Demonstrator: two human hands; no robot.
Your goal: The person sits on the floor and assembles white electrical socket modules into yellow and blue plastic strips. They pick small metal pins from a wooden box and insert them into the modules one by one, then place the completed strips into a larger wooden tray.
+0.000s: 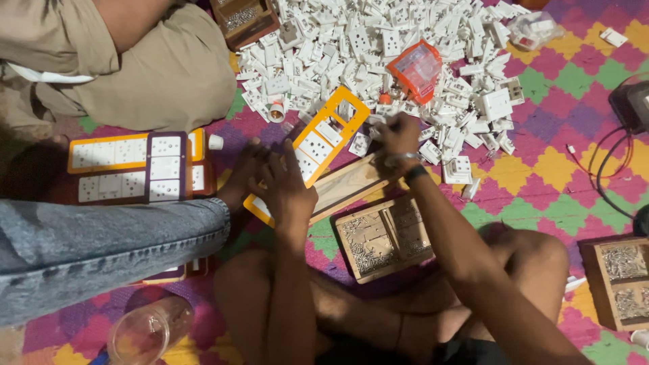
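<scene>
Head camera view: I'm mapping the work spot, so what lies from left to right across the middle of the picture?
Stack of filled switch plates → left hand on the orange frame → right hand → wooden screw tray → black cable.

Glossy plastic frame (329,138), wood tray (382,236)

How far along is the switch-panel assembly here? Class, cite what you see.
Done: filled panels lie stacked at left. In hand: the left hand steadies an orange frame, partly filled, while the right hand reaches into the pile. Left: a big heap of white sockets.
</scene>
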